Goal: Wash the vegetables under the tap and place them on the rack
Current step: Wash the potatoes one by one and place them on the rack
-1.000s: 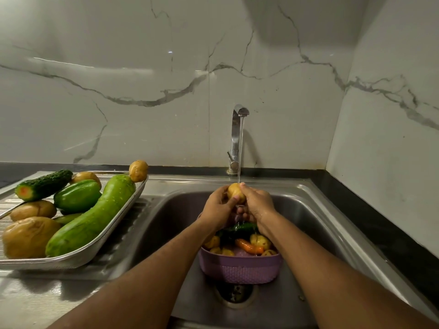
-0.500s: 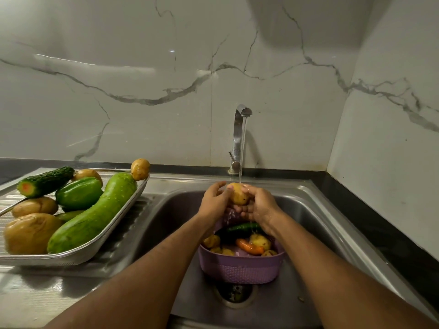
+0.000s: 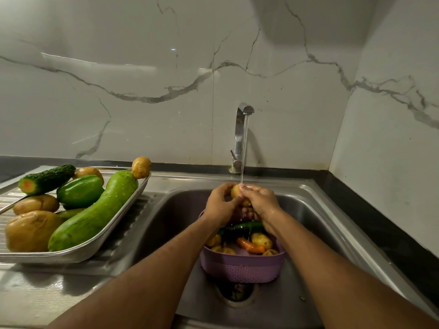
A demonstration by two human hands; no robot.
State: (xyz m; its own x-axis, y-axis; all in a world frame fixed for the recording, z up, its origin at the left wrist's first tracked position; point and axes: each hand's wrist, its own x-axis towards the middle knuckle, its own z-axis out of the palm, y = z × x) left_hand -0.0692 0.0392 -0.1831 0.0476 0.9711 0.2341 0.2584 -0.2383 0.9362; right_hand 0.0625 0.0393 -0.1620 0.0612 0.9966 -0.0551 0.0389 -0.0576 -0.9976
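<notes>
Both hands hold a small yellow potato (image 3: 235, 191) under the running tap (image 3: 242, 131) above the sink (image 3: 308, 210). My left hand (image 3: 219, 205) grips it from the left and my right hand (image 3: 260, 203) wraps it from the right, so most of the potato is hidden. Below them a purple basket (image 3: 242, 268) stands in the sink with small potatoes, a carrot (image 3: 250, 245) and a green chilli (image 3: 247, 225). On the left drainboard a metal rack tray (image 3: 78, 254) carries a long green gourd (image 3: 95, 212), a bell pepper, a bitter gourd and potatoes.
One potato (image 3: 141, 167) sits on the tray's far rim corner. The sink drain (image 3: 236, 293) lies in front of the basket. A marble wall runs behind the tap and along the right side, above a dark counter strip (image 3: 380, 222).
Both hands have shifted around the potato under the stream, and the right hand now covers more of it. The tray and basket have not changed.
</notes>
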